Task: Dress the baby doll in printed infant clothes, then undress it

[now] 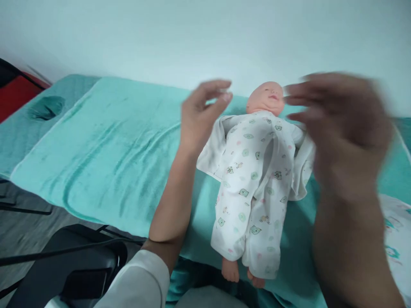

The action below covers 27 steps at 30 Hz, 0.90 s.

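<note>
A baby doll (266, 97) lies on its back, head toward the wall. It wears a white sleepsuit (253, 171) printed with small green and pink animals. Its sleeves spread out to both sides, and the bare feet stick out at the near end. My left hand (203, 113) hovers beside the doll's shoulder on the left, fingers curved, a gap between thumb and forefinger, nothing held. Close to the camera, my right hand (343, 124) is raised at the right of the doll's head, blurred by motion. Its thumb and fingers are apart, with nothing visible between them.
Teal plush cloth (128, 149) covers the long padded table, which has a face hole (46, 108) at its left end. The wall (160, 38) runs behind. A white printed cloth (396, 231) lies at right. A black chair (80, 256) with a dark phone-like object stands lower left.
</note>
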{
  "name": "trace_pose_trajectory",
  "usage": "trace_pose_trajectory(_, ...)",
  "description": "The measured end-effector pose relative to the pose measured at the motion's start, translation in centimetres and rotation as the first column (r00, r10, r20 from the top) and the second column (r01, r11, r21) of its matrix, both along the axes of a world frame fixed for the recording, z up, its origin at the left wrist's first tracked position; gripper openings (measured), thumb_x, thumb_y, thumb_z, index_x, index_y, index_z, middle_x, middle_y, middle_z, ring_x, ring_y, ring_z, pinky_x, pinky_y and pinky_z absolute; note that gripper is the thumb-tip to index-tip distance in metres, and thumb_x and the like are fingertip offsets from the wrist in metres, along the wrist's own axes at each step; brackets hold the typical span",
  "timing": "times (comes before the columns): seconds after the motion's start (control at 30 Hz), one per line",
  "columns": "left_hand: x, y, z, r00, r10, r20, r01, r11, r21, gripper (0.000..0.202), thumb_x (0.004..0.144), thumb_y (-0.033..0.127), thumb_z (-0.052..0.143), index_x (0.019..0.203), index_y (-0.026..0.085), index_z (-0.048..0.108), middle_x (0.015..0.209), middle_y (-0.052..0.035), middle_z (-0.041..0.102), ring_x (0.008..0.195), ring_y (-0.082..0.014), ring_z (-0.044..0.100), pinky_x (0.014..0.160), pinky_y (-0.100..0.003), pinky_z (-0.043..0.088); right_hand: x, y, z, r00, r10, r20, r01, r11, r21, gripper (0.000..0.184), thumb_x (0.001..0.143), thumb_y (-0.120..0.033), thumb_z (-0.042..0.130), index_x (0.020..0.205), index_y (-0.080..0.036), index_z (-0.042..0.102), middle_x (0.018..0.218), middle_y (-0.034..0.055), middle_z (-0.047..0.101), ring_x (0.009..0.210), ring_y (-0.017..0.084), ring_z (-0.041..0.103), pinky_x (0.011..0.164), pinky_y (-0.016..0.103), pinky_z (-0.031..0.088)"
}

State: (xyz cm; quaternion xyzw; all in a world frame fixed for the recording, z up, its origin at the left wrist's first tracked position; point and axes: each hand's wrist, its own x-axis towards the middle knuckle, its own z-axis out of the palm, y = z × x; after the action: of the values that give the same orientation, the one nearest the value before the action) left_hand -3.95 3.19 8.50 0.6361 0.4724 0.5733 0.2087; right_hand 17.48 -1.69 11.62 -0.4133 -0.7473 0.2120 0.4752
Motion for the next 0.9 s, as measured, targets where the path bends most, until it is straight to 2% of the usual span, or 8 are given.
trace_pose_trajectory(0.07, -0.3, 1.7, -3.0, 0.970, 0.039, -0.238, -0.079, 0.984, -0.159, 0.034, 0.091, 0.052, 0.057, 0.107, 0.023, 0.067, 0.117, -0.0044, 0.072, 0.112, -0.0219, 0.067, 0.102, -0.039, 0.054, -1.7, 2.9, -1.1, 0.971, 0.044, 0.234, -0.041, 0.999, -0.018, 0.033, 0.093, -0.025, 0.063, 0.125, -0.028, 0.060, 0.131, 0.0054, 0.062, 0.123, 0.026, 0.057, 0.107, 0.050, 0.046)
trace_pose_trajectory(0.13, -0.6, 2.3, -5.7, 0.913, 0.053, -0.405, -0.151, 0.965, -0.215, 0.030, 0.091, 0.041, 0.059, 0.115, 0.024, 0.066, 0.124, -0.0060, 0.069, 0.117, -0.0235, 0.063, 0.103, -0.040, 0.051, -3.7, 6.2, -2.6, 0.859, 0.042, 0.510, 0.010, 0.995, -0.099, 0.033, 0.091, -0.024, 0.062, 0.123, -0.021, 0.061, 0.124, 0.0100, 0.063, 0.124, 0.033, 0.055, 0.108, 0.060, 0.041)
trace_pose_trajectory(0.23, -0.9, 2.0, -7.4, 0.806, 0.066, -0.588, -0.263, 0.930, -0.256, 0.031, 0.091, 0.035, 0.057, 0.119, 0.026, 0.066, 0.122, -0.0077, 0.069, 0.117, -0.0285, 0.062, 0.101, -0.045, 0.048, -6.3, 10.4, -4.5, 0.660, 0.143, 0.737, 0.022, 0.977, -0.210, 0.024, 0.087, -0.032, 0.065, 0.107, -0.018, 0.065, 0.108, 0.0129, 0.064, 0.107, 0.035, 0.061, 0.094, 0.058, 0.048)
trace_pose_trajectory(0.33, -0.9, 1.6, -7.1, 0.748, 0.070, -0.660, -0.318, 0.910, -0.264, 0.028, 0.092, 0.031, 0.051, 0.113, 0.028, 0.068, 0.113, -0.0072, 0.072, 0.110, -0.0285, 0.064, 0.095, -0.043, 0.047, -8.0, 12.2, -5.2, 0.517, 0.151, 0.843, 0.050, 0.977, -0.206, 0.035, 0.079, -0.038, 0.073, 0.107, -0.018, 0.065, 0.108, 0.0145, 0.062, 0.102, 0.035, 0.061, 0.087, 0.053, 0.050)
trace_pose_trajectory(0.5, -1.7, 1.8, -6.6, 0.721, 0.068, -0.690, -0.408, 0.846, -0.342, 0.028, 0.091, 0.030, 0.045, 0.101, 0.029, 0.071, 0.099, -0.0046, 0.075, 0.098, -0.0255, 0.067, 0.080, -0.035, 0.047, -8.9, 11.1, -4.1, 0.314, 0.100, 0.944, 0.181, 0.970, -0.163, 0.054, 0.080, -0.043, 0.073, 0.123, -0.015, 0.057, 0.118, 0.0172, 0.059, 0.105, 0.034, 0.059, 0.079, 0.045, 0.052)
trace_pose_trajectory(0.63, -2.2, 2.2, -7.0, 0.741, 0.078, -0.667, -0.422, 0.827, -0.372, 0.030, 0.092, 0.033, 0.045, 0.103, 0.030, 0.072, 0.102, -0.0037, 0.076, 0.098, -0.0238, 0.068, 0.077, -0.033, 0.045, -9.0, 9.9, -3.7, 0.277, 0.077, 0.958, 0.191, 0.972, -0.134, 0.057, 0.084, -0.043, 0.072, 0.127, -0.012, 0.053, 0.120, 0.0180, 0.060, 0.106, 0.033, 0.059, 0.079, 0.041, 0.051)
trace_pose_trajectory(0.73, -2.0, 2.2, -7.2, 0.745, 0.077, -0.663, -0.411, 0.835, -0.366, 0.031, 0.094, 0.034, 0.044, 0.107, 0.030, 0.071, 0.106, -0.0031, 0.076, 0.100, -0.0233, 0.067, 0.079, -0.033, 0.045, -9.1, 10.0, -4.0, 0.270, 0.068, 0.960, 0.138, 0.984, -0.109, 0.052, 0.085, -0.038, 0.070, 0.125, -0.009, 0.054, 0.116, 0.0194, 0.062, 0.104, 0.033, 0.061, 0.078, 0.038, 0.049)
trace_pose_trajectory(0.9, -1.5, 2.2, -7.0, 0.708, 0.078, -0.702, -0.400, 0.864, -0.307, 0.033, 0.099, 0.037, 0.039, 0.105, 0.028, 0.071, 0.112, -0.0040, 0.074, 0.107, -0.0251, 0.065, 0.085, -0.035, 0.044, -9.5, 11.1, -4.4, 0.271, 0.205, 0.941, 0.079, 0.969, -0.234, 0.039, 0.089, -0.036, 0.062, 0.119, -0.011, 0.059, 0.103, 0.0167, 0.069, 0.089, 0.029, 0.066, 0.073, 0.036, 0.047)
